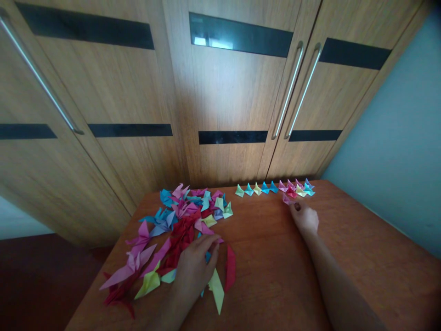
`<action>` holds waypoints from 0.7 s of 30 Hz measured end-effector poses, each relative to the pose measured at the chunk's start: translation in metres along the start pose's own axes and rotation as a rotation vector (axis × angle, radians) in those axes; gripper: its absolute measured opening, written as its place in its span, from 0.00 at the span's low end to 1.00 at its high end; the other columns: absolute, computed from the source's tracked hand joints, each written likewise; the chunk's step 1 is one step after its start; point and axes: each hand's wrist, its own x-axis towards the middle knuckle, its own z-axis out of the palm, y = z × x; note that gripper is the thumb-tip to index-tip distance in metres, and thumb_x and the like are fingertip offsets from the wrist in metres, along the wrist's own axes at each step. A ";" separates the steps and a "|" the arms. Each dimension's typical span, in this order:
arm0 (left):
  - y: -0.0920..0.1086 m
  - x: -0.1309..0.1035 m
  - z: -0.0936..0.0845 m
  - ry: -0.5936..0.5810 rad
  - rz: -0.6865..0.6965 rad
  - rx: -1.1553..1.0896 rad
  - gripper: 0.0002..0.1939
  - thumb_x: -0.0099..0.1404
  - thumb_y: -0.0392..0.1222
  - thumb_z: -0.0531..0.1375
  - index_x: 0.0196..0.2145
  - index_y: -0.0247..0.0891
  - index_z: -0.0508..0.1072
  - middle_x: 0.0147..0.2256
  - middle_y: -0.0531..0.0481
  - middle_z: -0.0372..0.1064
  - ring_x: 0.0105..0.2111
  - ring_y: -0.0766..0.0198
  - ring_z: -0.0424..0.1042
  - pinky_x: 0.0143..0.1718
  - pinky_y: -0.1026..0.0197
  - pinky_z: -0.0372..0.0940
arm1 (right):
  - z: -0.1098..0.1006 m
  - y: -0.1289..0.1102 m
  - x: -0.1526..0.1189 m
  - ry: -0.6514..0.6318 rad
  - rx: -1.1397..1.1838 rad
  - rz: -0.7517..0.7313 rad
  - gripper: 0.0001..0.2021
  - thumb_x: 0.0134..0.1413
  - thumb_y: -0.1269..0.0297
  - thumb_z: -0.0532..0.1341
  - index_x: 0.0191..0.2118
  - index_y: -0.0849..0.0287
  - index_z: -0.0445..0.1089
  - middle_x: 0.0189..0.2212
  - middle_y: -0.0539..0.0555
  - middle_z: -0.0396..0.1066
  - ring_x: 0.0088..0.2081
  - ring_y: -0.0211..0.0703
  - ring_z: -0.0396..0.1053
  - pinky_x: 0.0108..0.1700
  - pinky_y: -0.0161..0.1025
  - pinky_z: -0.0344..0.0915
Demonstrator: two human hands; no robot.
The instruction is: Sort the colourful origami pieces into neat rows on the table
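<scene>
head view: i see my left hand [195, 271] lying flat on a big pile of folded paper shapes [172, 230], fingers spread a little, touching them. my right hand [305, 218] reaches far out, fingertips pressed on a pink paper shape [286, 199]. it sits just below a row of small paper shapes [275, 188] at the back edge of the wooden table [268, 257], by the cupboard doors [227, 101]. no box or bowl holds them.

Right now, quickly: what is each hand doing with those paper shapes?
Left hand: fingers spread, resting on the pile of folded papers.
Right hand: fingertips pinching a pink folded piece by the row.
</scene>
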 end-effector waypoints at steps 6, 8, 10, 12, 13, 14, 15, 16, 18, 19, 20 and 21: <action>0.003 -0.002 -0.002 -0.052 0.003 -0.001 0.10 0.63 0.36 0.54 0.41 0.43 0.73 0.39 0.49 0.75 0.38 0.61 0.75 0.40 0.59 0.70 | 0.008 -0.021 0.008 -0.059 -0.188 -0.070 0.19 0.59 0.52 0.49 0.48 0.55 0.70 0.36 0.62 0.73 0.37 0.53 0.72 0.38 0.44 0.65; 0.003 -0.003 -0.001 -0.071 -0.007 0.007 0.11 0.63 0.36 0.54 0.41 0.43 0.73 0.39 0.49 0.75 0.38 0.61 0.75 0.40 0.59 0.69 | 0.010 -0.024 0.012 -0.057 -0.208 -0.078 0.20 0.60 0.53 0.48 0.47 0.55 0.70 0.37 0.62 0.73 0.38 0.53 0.72 0.38 0.45 0.66; 0.002 -0.004 -0.001 -0.082 -0.015 0.010 0.11 0.63 0.36 0.54 0.42 0.43 0.72 0.39 0.49 0.75 0.38 0.61 0.74 0.40 0.59 0.69 | 0.012 -0.025 0.017 -0.067 -0.211 -0.066 0.20 0.60 0.53 0.48 0.47 0.55 0.70 0.37 0.62 0.73 0.39 0.53 0.72 0.39 0.46 0.66; 0.002 -0.004 -0.001 -0.079 -0.019 0.011 0.11 0.64 0.36 0.54 0.42 0.43 0.72 0.39 0.50 0.75 0.38 0.61 0.74 0.40 0.59 0.69 | 0.012 -0.026 0.022 -0.076 -0.204 -0.060 0.20 0.60 0.53 0.48 0.47 0.55 0.70 0.37 0.62 0.72 0.40 0.53 0.72 0.40 0.46 0.66; 0.001 -0.004 -0.001 -0.074 -0.018 0.010 0.11 0.64 0.36 0.54 0.41 0.43 0.72 0.39 0.50 0.75 0.38 0.61 0.74 0.39 0.59 0.69 | 0.012 -0.026 0.024 -0.082 -0.201 -0.061 0.20 0.60 0.53 0.48 0.47 0.55 0.70 0.38 0.62 0.72 0.40 0.53 0.72 0.40 0.46 0.66; 0.002 -0.004 -0.002 -0.069 -0.014 0.009 0.11 0.64 0.36 0.54 0.41 0.43 0.72 0.38 0.50 0.75 0.37 0.61 0.74 0.39 0.59 0.69 | 0.012 -0.026 0.025 -0.091 -0.200 -0.061 0.20 0.60 0.52 0.48 0.47 0.55 0.70 0.38 0.62 0.72 0.41 0.53 0.71 0.40 0.46 0.65; 0.002 -0.003 -0.002 -0.066 -0.007 0.010 0.11 0.64 0.36 0.54 0.41 0.43 0.72 0.38 0.50 0.75 0.37 0.61 0.74 0.39 0.60 0.69 | 0.012 -0.027 0.026 -0.099 -0.201 -0.060 0.19 0.60 0.52 0.48 0.47 0.55 0.69 0.38 0.62 0.72 0.41 0.53 0.71 0.40 0.46 0.65; 0.002 -0.003 -0.002 -0.064 -0.002 0.011 0.10 0.64 0.36 0.54 0.41 0.43 0.72 0.38 0.50 0.75 0.37 0.61 0.74 0.38 0.60 0.69 | 0.012 -0.027 0.027 -0.108 -0.202 -0.056 0.19 0.60 0.52 0.48 0.47 0.55 0.69 0.38 0.62 0.72 0.41 0.54 0.71 0.40 0.46 0.65; 0.003 -0.003 -0.003 -0.069 0.001 0.017 0.10 0.63 0.36 0.54 0.41 0.44 0.72 0.37 0.50 0.75 0.36 0.61 0.74 0.38 0.60 0.69 | 0.012 -0.028 0.029 -0.117 -0.203 -0.046 0.19 0.59 0.52 0.49 0.48 0.54 0.69 0.38 0.61 0.72 0.41 0.54 0.71 0.41 0.46 0.65; 0.003 -0.003 -0.003 -0.074 0.000 0.021 0.10 0.63 0.36 0.54 0.41 0.44 0.72 0.37 0.50 0.75 0.36 0.61 0.74 0.38 0.60 0.69 | 0.011 -0.029 0.029 -0.116 -0.203 -0.042 0.19 0.59 0.52 0.49 0.48 0.54 0.69 0.39 0.61 0.72 0.41 0.54 0.71 0.40 0.47 0.65; 0.004 -0.002 -0.003 -0.079 -0.003 0.026 0.10 0.63 0.36 0.54 0.40 0.43 0.72 0.37 0.50 0.75 0.36 0.61 0.74 0.38 0.60 0.69 | 0.011 -0.029 0.030 -0.114 -0.201 -0.040 0.19 0.59 0.52 0.49 0.48 0.54 0.69 0.39 0.61 0.72 0.41 0.54 0.71 0.40 0.47 0.65; 0.004 -0.002 -0.003 -0.084 -0.006 0.029 0.10 0.63 0.36 0.54 0.40 0.43 0.72 0.37 0.50 0.75 0.36 0.60 0.75 0.38 0.59 0.69 | 0.011 -0.029 0.030 -0.114 -0.200 -0.038 0.19 0.59 0.52 0.49 0.48 0.54 0.69 0.39 0.61 0.72 0.41 0.54 0.71 0.40 0.46 0.65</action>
